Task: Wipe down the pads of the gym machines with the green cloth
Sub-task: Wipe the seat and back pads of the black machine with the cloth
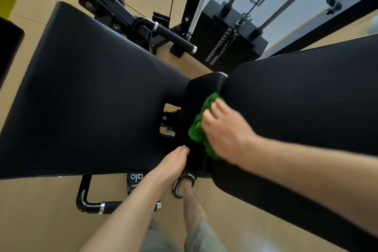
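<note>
Right hand (227, 133) presses green cloth (201, 129) at pad (196, 92) edge, apparently.

View: one head-worn wide-angle camera, no second view to share with.
Position: above the black pads (88, 92), close over them.
Facing: steeply down and forward; floor (41, 221) below, weight stack (227, 41) far.
Nearness: forearms enter from the near edge; both hands sit mid-frame.
Distortion: straight frame bars splay outward toward the edges.
</note>
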